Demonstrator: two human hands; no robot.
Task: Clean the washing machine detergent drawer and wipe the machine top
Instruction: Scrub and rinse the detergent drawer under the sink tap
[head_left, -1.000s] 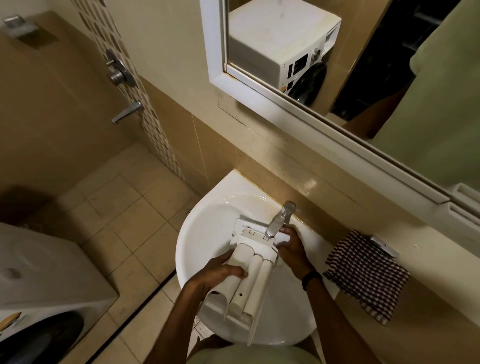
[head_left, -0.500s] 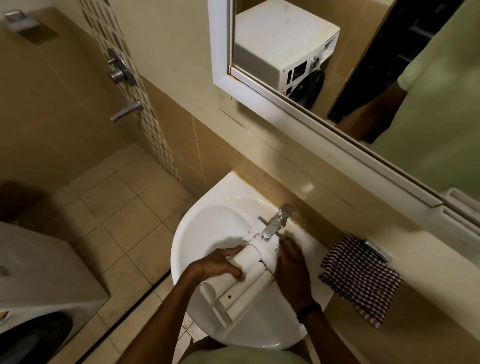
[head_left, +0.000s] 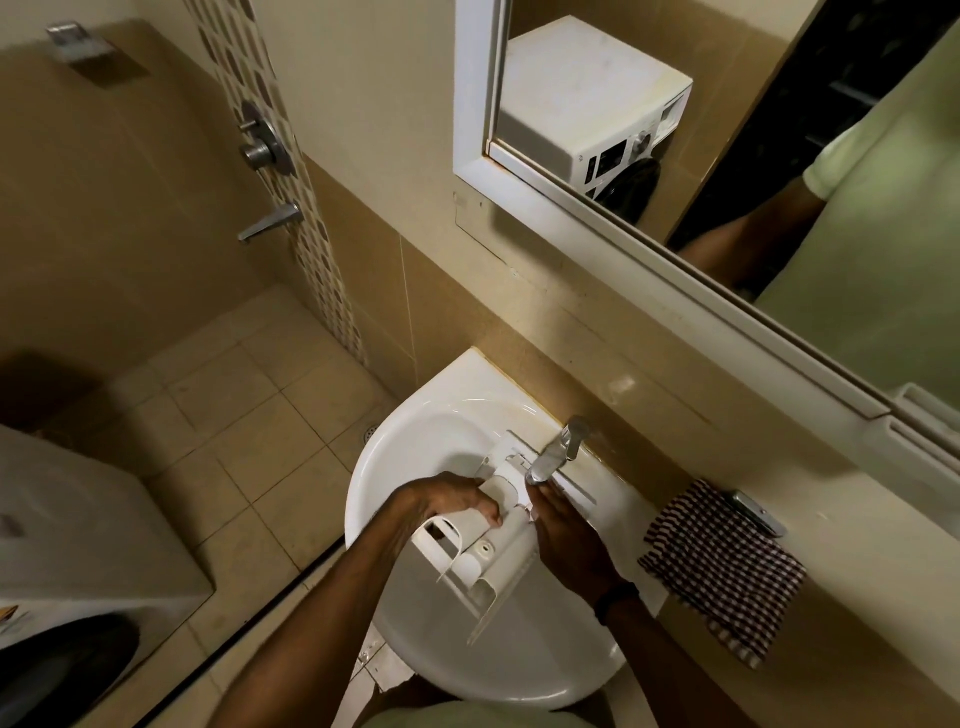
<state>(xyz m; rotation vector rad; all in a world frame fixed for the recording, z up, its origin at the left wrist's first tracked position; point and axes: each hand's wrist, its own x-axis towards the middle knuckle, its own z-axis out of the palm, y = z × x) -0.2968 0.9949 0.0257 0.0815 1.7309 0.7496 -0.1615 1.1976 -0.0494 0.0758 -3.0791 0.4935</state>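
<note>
Just one drawer (head_left: 494, 562) between left hand (head_left: 448, 501) and right hand (head_left: 569, 545)

Sink basin (head_left: 410, 467): the middle is taken up by the detergent drawer (head_left: 493, 566), lying slantwise, its far end under the tap (head_left: 553, 460). The left grip (head_left: 447, 501) wraps the drawer's left side; the right grip (head_left: 571, 545) rests against its right side. Bare bowl lies open at the left and along the near rim. The tap spout overhangs the back of the bowl. On the counter (head_left: 841, 660), a checked cloth (head_left: 722, 566) covers the part just beside the basin. The floor (head_left: 234, 441) is open leftward up to the washing machine (head_left: 78, 519).
</note>
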